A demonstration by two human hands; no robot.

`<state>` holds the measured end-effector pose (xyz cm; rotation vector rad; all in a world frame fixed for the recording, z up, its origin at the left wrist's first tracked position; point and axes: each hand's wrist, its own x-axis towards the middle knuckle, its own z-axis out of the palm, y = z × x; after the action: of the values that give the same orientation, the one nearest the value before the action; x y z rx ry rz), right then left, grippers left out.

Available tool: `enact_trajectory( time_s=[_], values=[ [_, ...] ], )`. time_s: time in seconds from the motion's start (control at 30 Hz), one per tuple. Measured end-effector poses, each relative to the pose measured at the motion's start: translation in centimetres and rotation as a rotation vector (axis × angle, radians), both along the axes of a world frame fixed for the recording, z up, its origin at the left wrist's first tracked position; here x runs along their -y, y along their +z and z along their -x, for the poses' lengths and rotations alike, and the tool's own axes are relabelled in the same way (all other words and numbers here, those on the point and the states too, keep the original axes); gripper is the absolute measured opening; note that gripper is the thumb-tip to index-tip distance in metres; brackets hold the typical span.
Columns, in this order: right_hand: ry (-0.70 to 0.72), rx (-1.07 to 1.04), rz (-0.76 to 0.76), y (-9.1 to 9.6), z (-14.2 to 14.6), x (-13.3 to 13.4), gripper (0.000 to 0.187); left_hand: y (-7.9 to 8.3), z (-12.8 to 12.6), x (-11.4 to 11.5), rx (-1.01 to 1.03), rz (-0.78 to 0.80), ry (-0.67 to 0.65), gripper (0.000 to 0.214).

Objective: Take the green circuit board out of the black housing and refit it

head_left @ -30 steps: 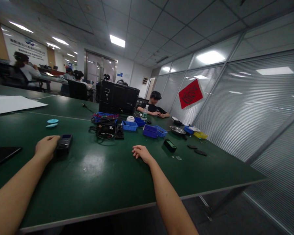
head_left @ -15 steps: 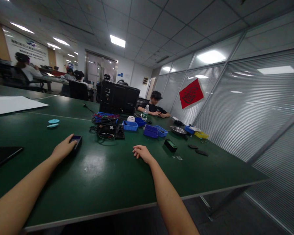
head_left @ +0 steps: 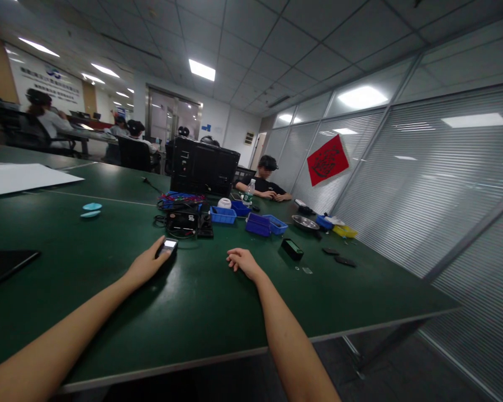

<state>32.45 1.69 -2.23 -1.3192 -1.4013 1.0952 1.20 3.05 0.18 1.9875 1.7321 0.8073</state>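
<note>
My left hand (head_left: 147,263) grips a small dark rectangular case (head_left: 171,246) by its near side, thumb on top. A bright white patch shows on the case's upper face; whether it is a lit screen or glare I cannot tell. Over the green table (head_left: 201,312), to the right, my right hand (head_left: 243,262) rests with relaxed, slightly bent fingers a little apart, holding nothing. A black box with a green top (head_left: 292,249) lies to the right of that hand. Beyond the left hand is a black device with cables (head_left: 181,223).
Blue bins (head_left: 223,215), a baseball (head_left: 224,203), a bottle (head_left: 248,192) and a monitor (head_left: 204,167) stand farther back. A metal dish (head_left: 305,222) and flat black pieces (head_left: 344,261) lie at right. At left are a black tablet-like slab (head_left: 8,267) and turquoise pieces (head_left: 91,209). Another person (head_left: 266,181) sits opposite.
My left hand has moved right with the dark case, toward the middle of the table. A white patch now shows on the case. My right hand has stayed in place.
</note>
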Motion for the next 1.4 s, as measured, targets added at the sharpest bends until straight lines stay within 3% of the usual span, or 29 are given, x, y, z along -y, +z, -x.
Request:
enact_trajectory(
  time_s=[0.1, 0.4, 0.6, 0.87, 1.07, 1.4],
  values=[
    [0.005, 0.009, -0.006, 0.1, 0.0, 0.1, 0.019, -0.4, -0.8, 0.5, 0.107, 0.026, -0.137, 0.068],
    [0.007, 0.078, -0.011, 0.0, 0.1, 0.0, 0.021, 0.4, -2.2, 2.3, 0.256, 0.132, -0.322, 0.072],
    [0.001, 0.163, -0.029, 0.1, 0.7, 0.1, 0.021, 0.1, -3.1, 2.9, 0.532, 0.312, -0.511, 0.077],
    [0.007, 0.204, -0.042, 0.4, 0.8, 0.3, 0.022, -0.3, -4.2, 4.0, 0.669, 0.431, -0.723, 0.075],
    [-0.005, 0.189, -0.030, 0.4, 0.8, 0.3, 0.022, -0.8, -4.3, 4.0, 0.643, 0.506, -0.750, 0.077],
    [-0.029, 0.174, -0.040, -0.2, 0.6, -0.3, 0.023, 0.4, -3.9, 3.6, 0.521, 0.416, -0.624, 0.071]
  ],
)
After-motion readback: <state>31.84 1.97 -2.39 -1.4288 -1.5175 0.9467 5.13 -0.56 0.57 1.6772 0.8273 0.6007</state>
